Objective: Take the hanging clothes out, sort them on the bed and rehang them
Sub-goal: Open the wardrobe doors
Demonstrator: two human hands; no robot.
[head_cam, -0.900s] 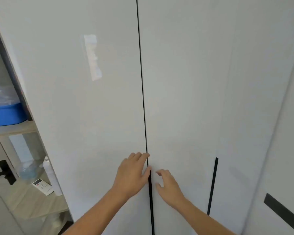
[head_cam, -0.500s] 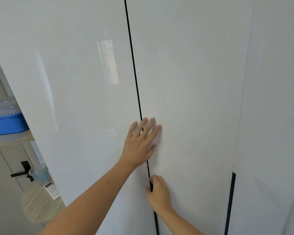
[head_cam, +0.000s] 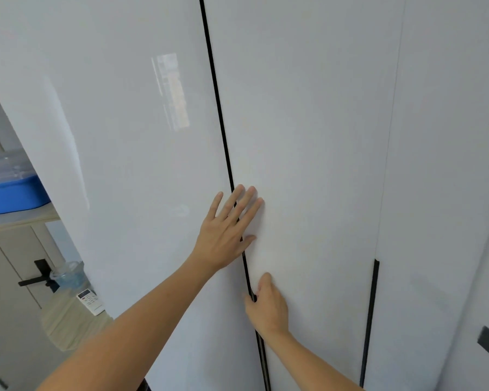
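Observation:
A tall white glossy wardrobe fills the view, its doors closed. My left hand [head_cam: 228, 230] lies flat with spread fingers across the dark seam between the left door [head_cam: 130, 165] and the middle door [head_cam: 308, 136]. Lower down, my right hand [head_cam: 267, 304] has its fingers curled into that seam, gripping the edge of the middle door. No clothes or hangers are visible; the wardrobe's inside is hidden.
A further white door [head_cam: 441, 165] stands to the right with a black recessed handle strip [head_cam: 369, 320]. At the left an open shelf holds a blue bin [head_cam: 9, 193]; below, a rounded shelf [head_cam: 68, 325] carries a remote control [head_cam: 91, 301] and a clear container [head_cam: 68, 275].
My left hand rose from beside the right hand and spread flat higher on the seam. My right hand hooked its fingers into the gap. The camera moved closer.

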